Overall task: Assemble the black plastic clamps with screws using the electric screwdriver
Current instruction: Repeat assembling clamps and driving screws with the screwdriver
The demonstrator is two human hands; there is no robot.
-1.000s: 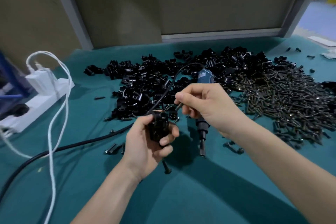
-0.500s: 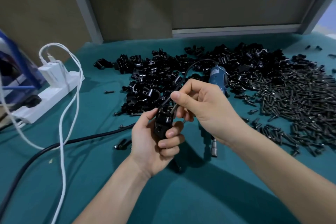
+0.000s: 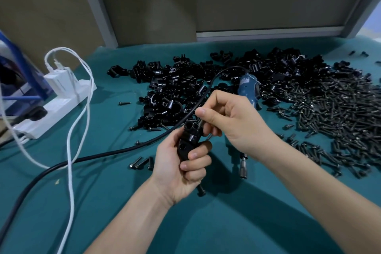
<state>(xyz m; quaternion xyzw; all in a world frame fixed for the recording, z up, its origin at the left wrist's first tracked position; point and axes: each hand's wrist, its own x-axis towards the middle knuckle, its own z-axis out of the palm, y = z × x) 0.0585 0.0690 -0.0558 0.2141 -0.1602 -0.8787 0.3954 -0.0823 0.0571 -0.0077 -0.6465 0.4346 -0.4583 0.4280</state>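
While the left hand [image 3: 179, 171] grips a black clamp [image 3: 185, 144], the right hand [image 3: 235, 128] pinches a screw [image 3: 199, 125] at its hole — seating, it seems. Next, the job likely calls for the electric screwdriver [image 3: 248, 88] lying on the table [image 3: 226, 222] behind.

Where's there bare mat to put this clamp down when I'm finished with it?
Bare green mat lies near you, between your left forearm and right forearm, and also this side of the black cord, between the white cable and that left forearm. Crowded: the clamp pile ahead, the screw pile to the right, the electric screwdriver between them.
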